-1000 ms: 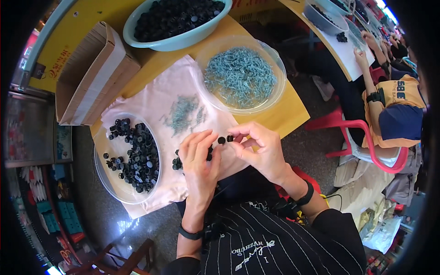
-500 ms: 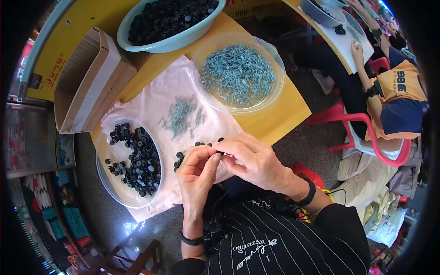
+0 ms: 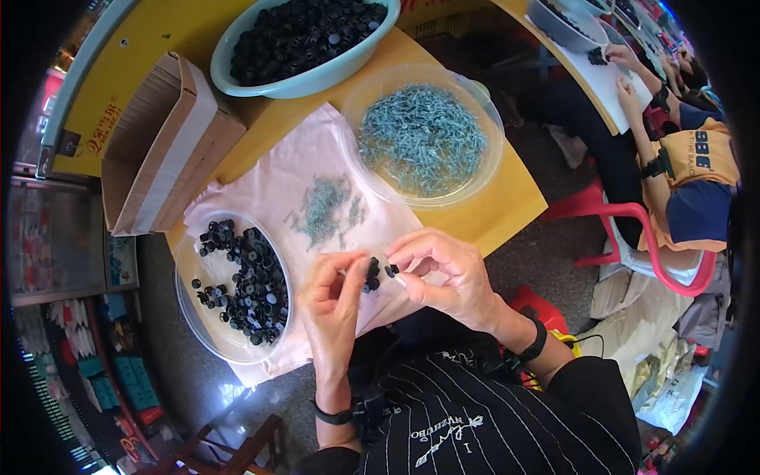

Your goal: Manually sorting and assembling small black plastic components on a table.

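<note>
My right hand (image 3: pixel 450 279) pinches a small black plastic cap (image 3: pixel 392 270) between thumb and forefinger. Close beside it, my left hand (image 3: pixel 332 305) has its thumb and forefinger pressed together; whatever is between them is hidden. A few more black caps (image 3: pixel 372 275) show right by the left fingertips, apparently on the pink cloth (image 3: pixel 269 170) below. Beyond my hands, a small heap of silver screws (image 3: pixel 323 210) lies on that cloth. To the left, a shallow clear tub (image 3: pixel 188 321) holds many loose black caps (image 3: pixel 257 281).
A round clear tub (image 3: pixel 447 203) of screws (image 3: pixel 423 138) stands on the yellow table (image 3: pixel 511 186). Behind it sits a pale green basin (image 3: pixel 297 89) heaped with black caps. An open cardboard box (image 3: pixel 150 162) leans at left. At right, a co-worker (image 3: pixel 697 162) sits on a red-framed chair (image 3: pixel 653 245).
My hands have come apart from each other, the right one drawing a black cap to the right. The whole scene has shifted slightly right and down.
</note>
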Action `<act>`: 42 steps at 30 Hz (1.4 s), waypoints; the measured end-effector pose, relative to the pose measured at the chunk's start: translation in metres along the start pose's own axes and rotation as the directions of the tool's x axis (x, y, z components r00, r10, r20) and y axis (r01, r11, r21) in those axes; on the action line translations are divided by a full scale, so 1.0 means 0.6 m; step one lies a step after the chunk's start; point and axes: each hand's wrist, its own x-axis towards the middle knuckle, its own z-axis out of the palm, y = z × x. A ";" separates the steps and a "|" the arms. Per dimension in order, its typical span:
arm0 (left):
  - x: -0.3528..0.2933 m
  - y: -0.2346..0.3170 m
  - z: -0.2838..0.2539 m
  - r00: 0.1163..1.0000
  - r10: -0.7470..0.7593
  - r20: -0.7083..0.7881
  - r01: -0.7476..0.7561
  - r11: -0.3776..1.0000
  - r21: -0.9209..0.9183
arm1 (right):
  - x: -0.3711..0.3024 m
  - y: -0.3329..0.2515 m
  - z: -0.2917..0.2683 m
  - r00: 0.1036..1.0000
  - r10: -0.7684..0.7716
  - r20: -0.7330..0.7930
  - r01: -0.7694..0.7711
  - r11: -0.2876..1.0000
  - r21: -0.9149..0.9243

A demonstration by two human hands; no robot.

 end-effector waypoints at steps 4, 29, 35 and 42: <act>0.023 -0.003 0.001 0.940 0.315 -0.134 -0.180 0.788 0.589 | 0.000 0.003 0.003 0.999 0.032 -0.032 -0.035 0.996 -0.083; 0.032 -0.021 -0.019 0.959 0.213 -0.188 -0.142 0.932 0.333 | 0.007 0.006 0.002 0.999 0.041 -0.014 -0.042 0.986 -0.159; -0.001 0.019 -0.010 0.998 0.009 -0.068 -0.036 0.912 -0.409 | 0.015 0.000 0.005 0.926 0.333 0.178 -0.377 0.775 0.508; -0.036 0.015 -0.010 0.996 0.026 -0.084 -0.069 0.815 -0.576 | 0.008 0.003 0.010 0.853 0.449 0.266 -0.499 0.553 0.668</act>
